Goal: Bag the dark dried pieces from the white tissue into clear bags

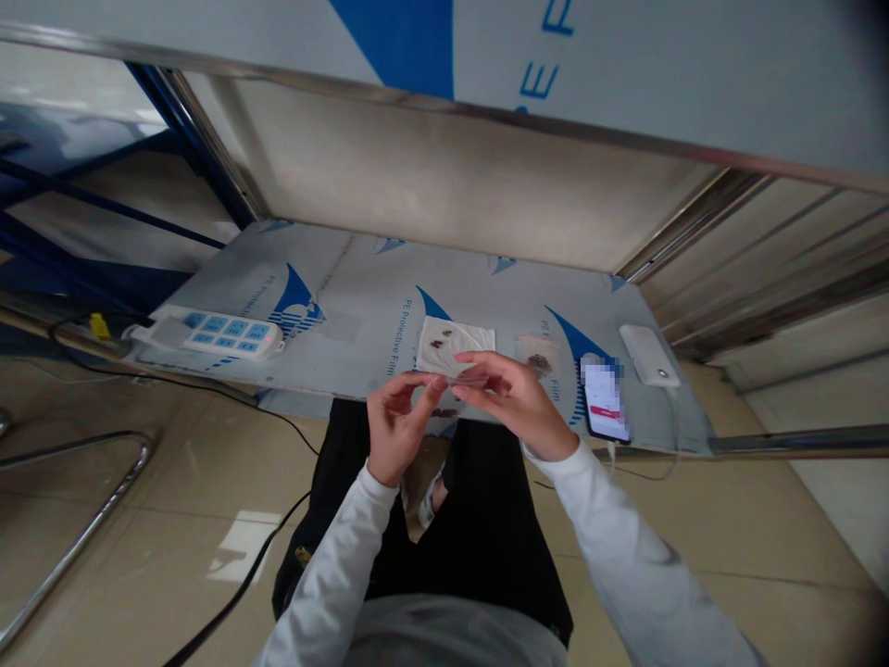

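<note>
My left hand [403,412] and my right hand [510,394] meet over the front edge of the shelf, both with fingertips pinched. Between them is a thin, see-through piece [473,380], perhaps plastic; its exact kind is too small to tell. Just beyond my fingers lies a white cloth or tissue [478,337] with a few small dark brown bits [437,344] on it. To the right of it, close to my right hand, a small clear bag [538,359] holds more brown bits. Some dark bits [444,412] also show below my fingers at the shelf edge.
A white power strip [232,335] with blue sockets lies at the left of the film-covered shelf [354,278]. At the right are a phone [604,400] and a white power bank [649,356], with cables. An upper shelf [278,37] overhangs the back.
</note>
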